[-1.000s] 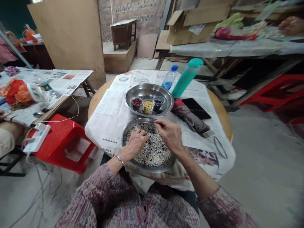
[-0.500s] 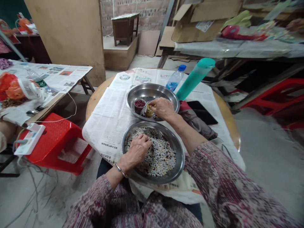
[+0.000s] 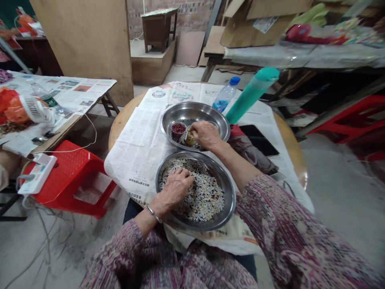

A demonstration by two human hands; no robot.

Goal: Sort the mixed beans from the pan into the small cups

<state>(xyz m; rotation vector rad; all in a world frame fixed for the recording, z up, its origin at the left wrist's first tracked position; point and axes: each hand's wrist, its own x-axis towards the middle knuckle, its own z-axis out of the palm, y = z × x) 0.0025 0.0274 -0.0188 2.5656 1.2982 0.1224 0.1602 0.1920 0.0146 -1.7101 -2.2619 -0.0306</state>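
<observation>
The near steel bowl (image 3: 231, 208) holds mixed grains (image 3: 207, 200), mostly white with black, yellow and dark red ones. My left hand (image 3: 177, 188), a bracelet at its wrist, rests on these grains with its fingers curled down and the tips hidden. Behind stands another steel bowl (image 3: 167, 114). In it are a small clear cup of dark red beans (image 3: 178, 128) and a heap of yellow grains (image 3: 190, 139), perhaps in a cup too. Over the yellow grains my right hand (image 3: 207, 134) has its fingers pinched together; whatever they hold is too small to tell.
Newspaper (image 3: 132, 140) covers the round table. A blue-capped bottle (image 3: 227, 93), a teal cylinder (image 3: 252, 96), a dark flat tablet-like object (image 3: 259, 139) and crumpled cloth (image 3: 249, 148) lie right of the bowls. A red stool (image 3: 75, 172) bears a power strip (image 3: 37, 174) at left.
The view has shifted slightly, so the table sits a little higher in it. My right hand stays at the yellow grains, my left on the mixed grains, with hardly any movement.
</observation>
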